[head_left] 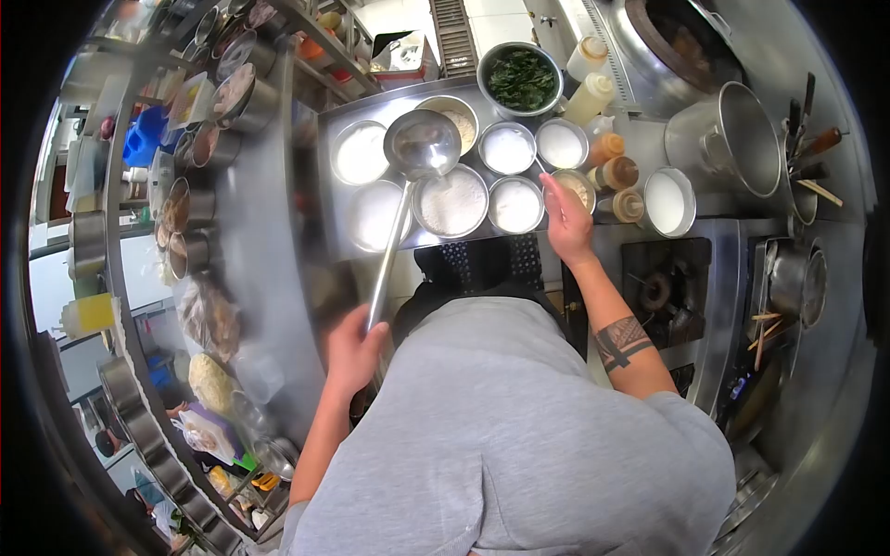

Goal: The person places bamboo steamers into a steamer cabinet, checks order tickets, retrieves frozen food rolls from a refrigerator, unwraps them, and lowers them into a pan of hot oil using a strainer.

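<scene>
Silver ladle (424,148) — my left grip (355,352) squeezes its handle, its cup over the bowls (486,206). Bottles (617,173) crowd near my right grip (569,221) — I can't tell if it holds anything. Green leaves (521,80) sit behind.

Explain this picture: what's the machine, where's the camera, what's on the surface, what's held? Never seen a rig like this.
There is no machine: these are a person's bare hands. The one picture comes from a camera on the person's head, looking forward and down, so the grey shirt fills the lower middle and the view bends at the edges.

The metal surface ahead carries round bowls, most with something white inside, and a pot of greens. Bottles stand to the right, a burner nearer.

The left hand holds a ladle over the bowls. The right hand is beside them; its grip is unclear.
</scene>
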A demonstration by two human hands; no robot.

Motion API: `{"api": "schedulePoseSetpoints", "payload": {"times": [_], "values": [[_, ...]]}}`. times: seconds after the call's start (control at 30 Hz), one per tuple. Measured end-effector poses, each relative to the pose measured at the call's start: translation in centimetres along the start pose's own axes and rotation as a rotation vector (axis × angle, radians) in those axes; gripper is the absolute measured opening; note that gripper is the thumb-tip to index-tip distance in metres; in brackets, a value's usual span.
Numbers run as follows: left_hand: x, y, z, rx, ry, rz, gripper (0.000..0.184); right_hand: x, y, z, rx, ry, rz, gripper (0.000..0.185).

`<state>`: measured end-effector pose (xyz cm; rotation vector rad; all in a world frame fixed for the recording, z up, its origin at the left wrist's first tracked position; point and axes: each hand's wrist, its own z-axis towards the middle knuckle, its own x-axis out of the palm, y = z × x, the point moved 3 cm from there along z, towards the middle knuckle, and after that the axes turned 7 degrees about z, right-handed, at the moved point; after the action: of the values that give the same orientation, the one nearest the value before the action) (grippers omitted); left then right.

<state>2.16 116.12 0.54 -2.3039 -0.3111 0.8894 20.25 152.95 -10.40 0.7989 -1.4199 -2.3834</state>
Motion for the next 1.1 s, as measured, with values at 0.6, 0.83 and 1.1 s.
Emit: {"api": "schedulePoseSetpoints", "payload": {"times": [0.6,0.83,1.1], "values": [[0.0,-2.0,0.6,0.153,-0.042,0.309,0.031,-4.7,2.2,-3.5,0.130,0.041,-0.166,0.019],[0.6,-3.1,1.8,0.259,-0.014,0.426,0.033,-6.8,-1.7,-6.9,0.253,-0.190,-0.339,0.021],[1.0,-4.8,3.4,0.385,0.014,0.521,0.033,-3.7,-5.0,-9.1,0.648,-0.359,-0.034,0.029]]}}
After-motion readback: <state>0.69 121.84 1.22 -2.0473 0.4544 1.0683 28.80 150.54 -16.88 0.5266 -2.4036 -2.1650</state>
